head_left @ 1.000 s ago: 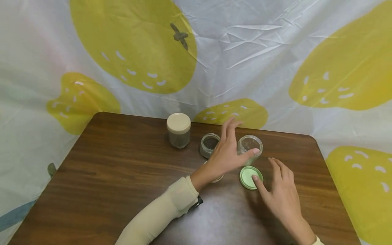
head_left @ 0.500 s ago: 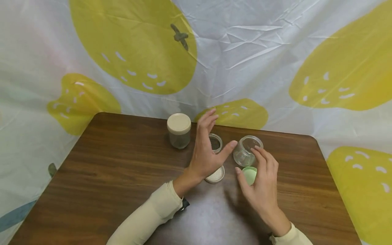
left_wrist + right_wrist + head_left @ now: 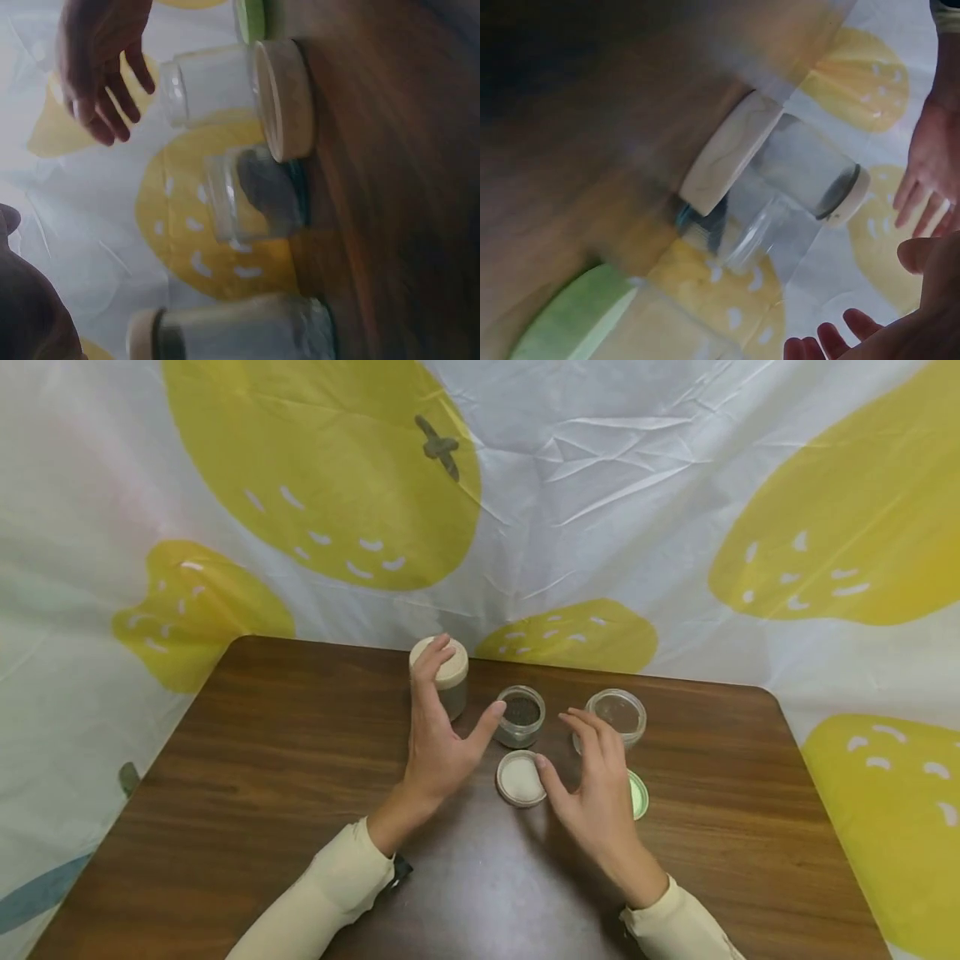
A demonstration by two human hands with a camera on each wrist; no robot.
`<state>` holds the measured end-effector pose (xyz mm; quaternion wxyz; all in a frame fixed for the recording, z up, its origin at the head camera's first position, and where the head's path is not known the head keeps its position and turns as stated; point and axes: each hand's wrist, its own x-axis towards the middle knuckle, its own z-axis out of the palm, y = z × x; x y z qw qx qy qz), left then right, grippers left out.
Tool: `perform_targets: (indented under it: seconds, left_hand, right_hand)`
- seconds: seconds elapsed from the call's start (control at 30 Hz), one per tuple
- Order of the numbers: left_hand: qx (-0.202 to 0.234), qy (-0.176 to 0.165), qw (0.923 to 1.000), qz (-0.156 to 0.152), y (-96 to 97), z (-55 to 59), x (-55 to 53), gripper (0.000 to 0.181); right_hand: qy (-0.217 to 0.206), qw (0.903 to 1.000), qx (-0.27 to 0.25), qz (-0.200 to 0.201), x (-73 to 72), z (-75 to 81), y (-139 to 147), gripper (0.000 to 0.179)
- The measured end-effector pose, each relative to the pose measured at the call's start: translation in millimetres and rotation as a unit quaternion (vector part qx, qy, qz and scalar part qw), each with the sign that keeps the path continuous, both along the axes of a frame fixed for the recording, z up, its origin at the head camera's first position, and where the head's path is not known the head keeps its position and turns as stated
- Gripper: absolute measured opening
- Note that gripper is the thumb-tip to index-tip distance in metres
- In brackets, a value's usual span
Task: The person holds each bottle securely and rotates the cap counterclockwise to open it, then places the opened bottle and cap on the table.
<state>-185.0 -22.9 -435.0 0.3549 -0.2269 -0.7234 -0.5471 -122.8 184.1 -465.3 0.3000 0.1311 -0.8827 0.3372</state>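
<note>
My left hand [image 3: 441, 745] is raised over the table with fingers extended and thumb apart. It overlaps a taller jar [image 3: 454, 700] with a cream screw lid [image 3: 450, 662]. Right of its thumb stands a small lidless glass jar [image 3: 519, 717] with dark contents. My right hand [image 3: 598, 789] holds nothing, its fingers loosely bent, and partly hides a second lidless glass jar [image 3: 618, 714]. Close to its thumb, a cream lid [image 3: 521, 779] lies with its pale inside up. A green lid [image 3: 638, 795] shows partly behind this hand. In the left wrist view, the dark-filled jar [image 3: 266, 187] stands upright.
The brown wooden table [image 3: 262, 793] has rounded far corners. Close behind its far edge hangs a white sheet [image 3: 600, 485] with large yellow fruit prints.
Both hands have moved left. My left hand has gone from near the clear jar to the tall lidded jar; my right hand has passed over the green lid towards the cream lid.
</note>
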Motion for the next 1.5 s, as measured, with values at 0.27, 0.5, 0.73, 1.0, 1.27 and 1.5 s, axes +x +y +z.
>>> perform_targets:
  seconds: [0.27, 0.5, 0.73, 1.0, 1.27, 1.5]
  left_hand:
    - [-0.021, -0.079, 0.9953, 0.051, -24.7, -11.5, -2.4, 0.088]
    - [-0.054, -0.198, 0.9763, 0.067, -45.4, -18.9, -5.3, 0.102]
    - [-0.098, -0.298, 0.9478, 0.058, -60.0, -27.7, -12.3, 0.113]
    - [-0.110, -0.339, 0.9339, 0.032, -66.6, -36.9, -30.2, 0.115]
    - [-0.119, -0.376, 0.9186, 0.015, -69.6, -39.2, -49.4, 0.116]
    - [-0.144, -0.374, 0.9156, -0.023, -70.7, -47.0, -65.9, 0.097]
  right_hand:
    - [-0.012, 0.9998, -0.011, 0.013, -16.7, 7.6, -28, 0.060]
    - [-0.061, 0.9975, -0.032, 0.017, -27.5, 10.1, -50, 0.062]
    - [-0.114, 0.9927, -0.028, 0.024, -43.0, 13.5, -70, 0.070]
    - [-0.132, 0.9888, -0.054, 0.044, -66.2, 21.7, -97, 0.074]
    - [-0.153, 0.9859, -0.059, 0.035, -84.3, 22.1, -117, 0.080]
    - [-0.156, 0.9849, -0.073, 0.020, -98.8, 22.2, -129, 0.084]
